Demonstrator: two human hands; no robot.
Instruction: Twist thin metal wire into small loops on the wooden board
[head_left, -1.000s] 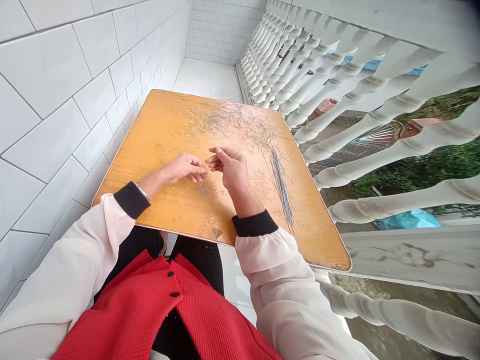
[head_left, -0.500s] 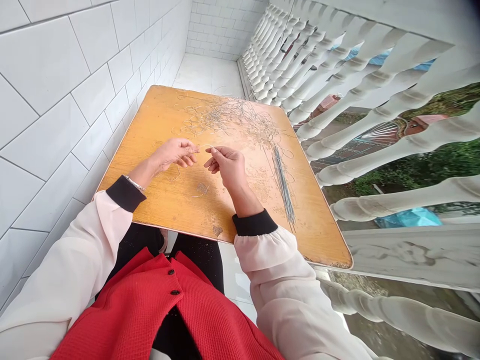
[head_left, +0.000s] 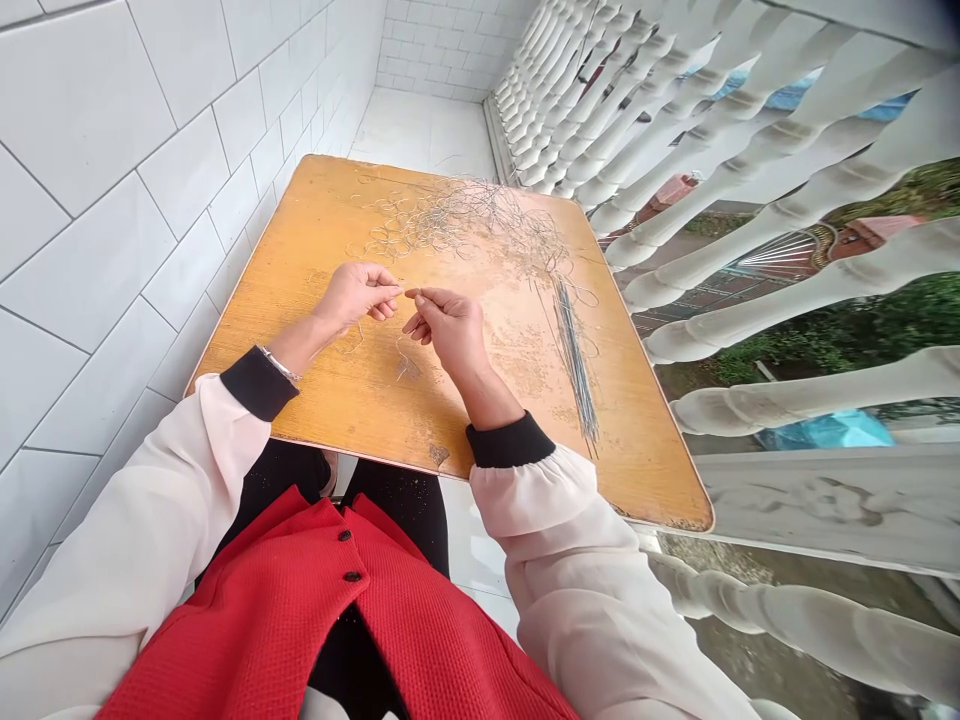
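Above the wooden table (head_left: 510, 400), my left hand (head_left: 363, 298) and my right hand (head_left: 451, 328) almost meet at the fingertips. Each pinches, thumb against forefinger, a thin wire of which only a tiny bit shows between them. A thin strand curls below my left hand, and another bent wire (head_left: 405, 362) lies under my right hand. Farther back spreads a tangled heap of looped wires (head_left: 480, 218). To the right of my right hand lies a bundle of straight grey wires (head_left: 576, 365).
A white tiled wall (head_left: 112, 260) runs along the left side. White balusters (head_left: 750, 400) line the right, close to the table's edge. My knees are under the table's near edge.
My hands have come closer together, and my left fingers have closed into a tighter pinch. The pale wire arc seen between them before is now mostly hidden. The view has shifted slightly.
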